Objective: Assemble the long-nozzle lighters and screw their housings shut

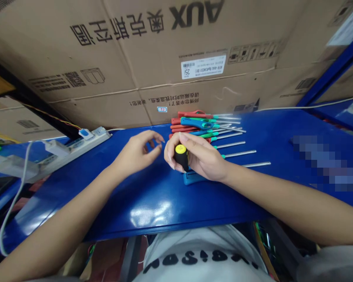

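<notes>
My right hand [198, 154] is wrapped round a screwdriver [181, 156] with a black handle and a yellow end cap; its shaft is hidden. My left hand [140, 150] is just to the left, fingers loosely curved, thumb apart, with nothing in it. Under my right hand lies a blue stick lighter [193, 178], partly covered, its metal tube pointing right. Behind that hand, several more long-tubed lighters lie in a row and pile, among them a blue one [196, 123] and a red one [194, 114], tubes also towards the right.
A blue table [153, 207] spans the work area. Large cardboard boxes [114, 66] stand along its back edge. At left sits a white power strip [73, 149] with plugs, and a white cable [16, 203] loops down. A blurred patch covers something at right.
</notes>
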A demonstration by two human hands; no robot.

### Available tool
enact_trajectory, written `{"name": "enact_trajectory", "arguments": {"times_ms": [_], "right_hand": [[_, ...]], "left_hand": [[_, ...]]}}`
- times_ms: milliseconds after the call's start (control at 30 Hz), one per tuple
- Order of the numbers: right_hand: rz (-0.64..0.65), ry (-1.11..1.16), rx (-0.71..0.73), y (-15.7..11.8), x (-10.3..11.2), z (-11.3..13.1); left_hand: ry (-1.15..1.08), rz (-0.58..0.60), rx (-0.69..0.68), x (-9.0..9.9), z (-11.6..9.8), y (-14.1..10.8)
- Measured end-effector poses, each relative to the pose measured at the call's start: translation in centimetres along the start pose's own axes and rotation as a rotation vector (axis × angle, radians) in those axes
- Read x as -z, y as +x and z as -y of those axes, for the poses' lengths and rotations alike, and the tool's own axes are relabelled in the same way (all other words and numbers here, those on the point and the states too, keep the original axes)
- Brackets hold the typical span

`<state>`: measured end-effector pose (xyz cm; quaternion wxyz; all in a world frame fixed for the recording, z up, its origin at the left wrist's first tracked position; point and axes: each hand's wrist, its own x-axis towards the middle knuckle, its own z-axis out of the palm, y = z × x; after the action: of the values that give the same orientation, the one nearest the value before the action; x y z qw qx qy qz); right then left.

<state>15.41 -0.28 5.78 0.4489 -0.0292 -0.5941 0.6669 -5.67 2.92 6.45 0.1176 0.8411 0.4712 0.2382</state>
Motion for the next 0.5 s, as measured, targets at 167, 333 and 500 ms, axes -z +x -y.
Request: {"name": "enact_trajectory", "arguments": {"times_ms": [167,333,500], "right_hand": [[-0.033,0.043,-0.042,-0.6,0.5,0.4],[-0.128,0.043,-0.067,-0.9,0.6,0.7],[-0.095,0.138,-0.049,-1.2,0.8,0.6]], "left_hand": [[-0.026,0.338,-0.179,-0.9,-3.8,-2.4],[-0.118,0.224,-0.169,-3.8,-5.0,-3.5],[-0.119,0.096,-0.257,-6.1,-4.0,-3.8]]}}
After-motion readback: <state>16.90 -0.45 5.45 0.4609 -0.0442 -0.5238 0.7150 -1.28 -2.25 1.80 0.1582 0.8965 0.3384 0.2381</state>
